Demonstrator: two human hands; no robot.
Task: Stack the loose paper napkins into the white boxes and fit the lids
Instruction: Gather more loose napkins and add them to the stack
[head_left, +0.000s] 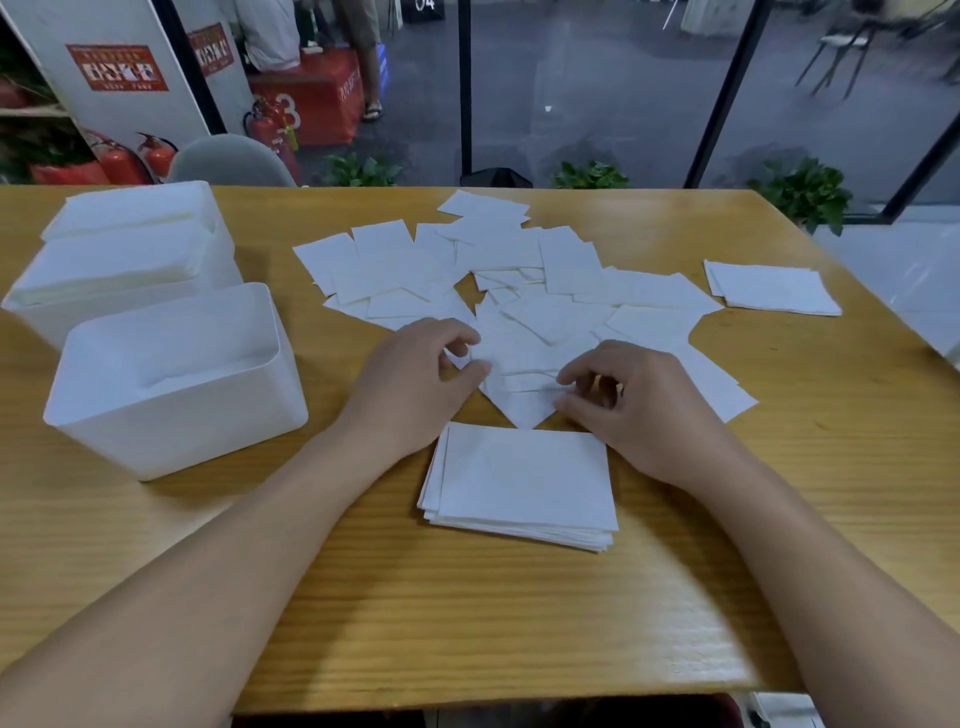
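Several loose white paper napkins (498, 280) lie scattered over the middle of the wooden table (519, 623). My left hand (415, 374) and my right hand (634, 410) both pinch the near napkin (519, 384) at its left and right sides. Just in front of my hands sits a neat napkin stack (519, 483). At the left stands an open white box (171, 379) with a few napkins at its bottom. Behind it, a second white box (130, 254) is filled with napkins to the brim.
A smaller squared pile of napkins (774, 288) lies at the table's right side. A grey chair back (228, 161) rises behind the far table edge. Potted plants and a glass wall stand beyond the table.
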